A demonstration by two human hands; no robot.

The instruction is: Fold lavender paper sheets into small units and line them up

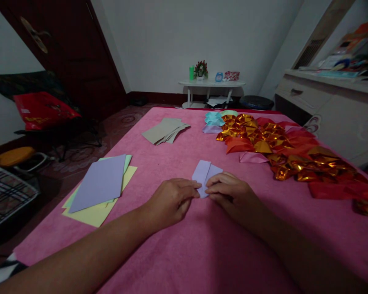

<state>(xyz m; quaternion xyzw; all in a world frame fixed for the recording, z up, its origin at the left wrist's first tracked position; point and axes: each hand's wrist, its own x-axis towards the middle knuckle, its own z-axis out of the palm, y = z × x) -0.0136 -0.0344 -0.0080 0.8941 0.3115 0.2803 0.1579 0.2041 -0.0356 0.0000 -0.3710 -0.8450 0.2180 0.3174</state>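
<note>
A small folded lavender paper (205,172) lies on the pink cloth-covered table (178,245) in front of me. My left hand (171,201) pinches its near left edge with curled fingers. My right hand (230,192) presses and pinches the near right edge, fingers closed. The two hands almost meet at the paper's lower tip, which they hide.
A stack of lavender, green and yellow sheets (99,188) lies to the left. Grey sheets (164,130) sit farther back. Folded gold and red foil pieces (282,151) spread along the right, with light blue folded pieces (214,119) behind. A white cabinet (334,110) stands at right.
</note>
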